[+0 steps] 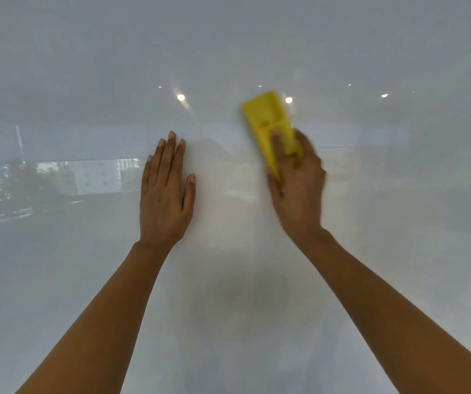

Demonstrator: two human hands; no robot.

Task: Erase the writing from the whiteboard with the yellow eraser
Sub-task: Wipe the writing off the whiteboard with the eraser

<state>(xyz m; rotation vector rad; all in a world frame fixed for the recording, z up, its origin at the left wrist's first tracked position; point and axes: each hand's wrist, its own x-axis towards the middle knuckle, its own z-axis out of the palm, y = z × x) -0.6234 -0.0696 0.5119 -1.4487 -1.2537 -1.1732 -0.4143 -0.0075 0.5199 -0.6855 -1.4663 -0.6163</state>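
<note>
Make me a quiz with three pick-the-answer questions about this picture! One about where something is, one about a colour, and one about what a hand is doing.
1. Where is the eraser?
A. In the right hand, on the board
B. Under the left hand
C. Lying on a table

2. What colour is the eraser?
A. Blue
B. Yellow
C. Red

3. What is the left hand doing?
A. Holding a marker
B. Making a fist
C. Lying flat and open on the board

Answers:
1. A: the right hand grips the eraser against the whiteboard.
2. B: its body is bright yellow.
3. C: the left hand is spread with fingers straight, palm toward the board, holding nothing.
</note>
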